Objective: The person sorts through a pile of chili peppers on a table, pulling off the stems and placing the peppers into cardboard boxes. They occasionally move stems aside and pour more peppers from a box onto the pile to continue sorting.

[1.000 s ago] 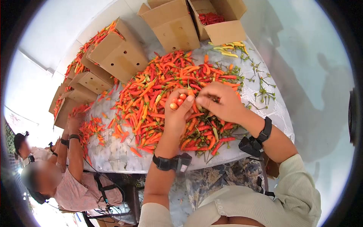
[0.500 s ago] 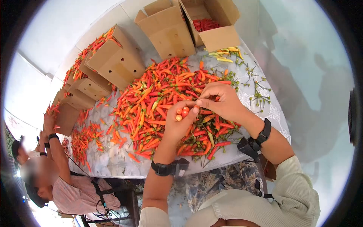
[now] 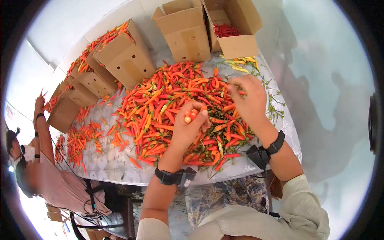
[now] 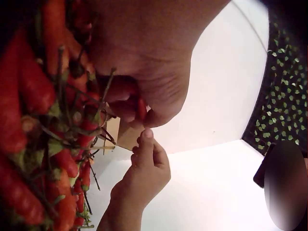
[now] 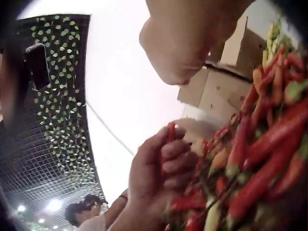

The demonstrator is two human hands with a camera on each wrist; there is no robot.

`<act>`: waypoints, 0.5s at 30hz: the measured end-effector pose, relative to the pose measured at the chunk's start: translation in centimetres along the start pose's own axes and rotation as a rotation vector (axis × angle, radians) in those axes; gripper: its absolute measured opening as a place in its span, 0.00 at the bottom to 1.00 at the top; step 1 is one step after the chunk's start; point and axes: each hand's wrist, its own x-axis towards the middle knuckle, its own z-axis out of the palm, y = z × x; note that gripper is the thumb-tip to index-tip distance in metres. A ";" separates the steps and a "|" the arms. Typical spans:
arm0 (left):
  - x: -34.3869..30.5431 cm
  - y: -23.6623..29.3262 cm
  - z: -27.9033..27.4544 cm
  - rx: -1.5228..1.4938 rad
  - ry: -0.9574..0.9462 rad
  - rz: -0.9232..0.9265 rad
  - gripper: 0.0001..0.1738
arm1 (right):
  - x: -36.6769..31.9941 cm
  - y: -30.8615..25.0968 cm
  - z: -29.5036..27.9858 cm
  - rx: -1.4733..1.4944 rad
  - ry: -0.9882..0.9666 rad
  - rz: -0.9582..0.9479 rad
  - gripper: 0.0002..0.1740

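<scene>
My left hand [image 3: 188, 126] grips several red and orange chili peppers [image 3: 191, 116] above the pile, their rounded ends showing beside the thumb. In the right wrist view, a red chili [image 5: 171, 129] stands up between that hand's thumb and curled fingers. My right hand [image 3: 252, 100] is apart from it, over the right side of the chili pile [image 3: 160, 104], with bent fingers. I cannot tell whether a stem sits between its fingertips. Many chilies in the pile still have green stems.
Plucked green stems [image 3: 277, 106] lie on the right of the table [image 3: 116, 172], below some yellow chilies [image 3: 242, 64]. Cardboard boxes [image 3: 186, 40] line the far side, some filled with chilies. Another person [image 3: 60, 184] works at the left, reaching toward a box.
The hands were together at the held chilies; my right hand has drawn away up and to the right. My left hand keeps its chilies. The other person's arm has risen toward the boxes.
</scene>
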 end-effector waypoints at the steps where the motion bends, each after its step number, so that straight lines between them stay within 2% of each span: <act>1: -0.1 0.1 0.2 -0.012 0.041 0.005 0.07 | 0.2 0.9 -0.1 -0.079 0.008 -0.021 0.09; 3: -0.1 0.2 0.7 -0.032 0.117 0.016 0.09 | 0.3 2.6 0.1 -0.237 0.035 -0.066 0.12; 4: 0.1 -0.2 0.4 -0.045 0.105 0.029 0.12 | 0.1 2.9 0.5 -0.168 -0.044 -0.033 0.14; 7: -0.1 -0.1 0.3 -0.102 0.119 0.019 0.10 | -0.4 2.3 1.5 -0.070 -0.128 -0.046 0.15; 11: 0.1 -0.3 0.1 -0.031 0.059 0.032 0.08 | -0.9 2.8 3.7 -0.087 -0.358 -0.046 0.09; 13: 0.1 -0.3 0.0 -0.071 0.039 0.032 0.08 | -0.7 2.5 3.9 -0.010 -0.256 -0.081 0.06; 15: 0.0 -0.3 0.2 -0.136 0.096 0.051 0.08 | -0.4 1.9 3.3 0.042 -0.199 -0.098 0.05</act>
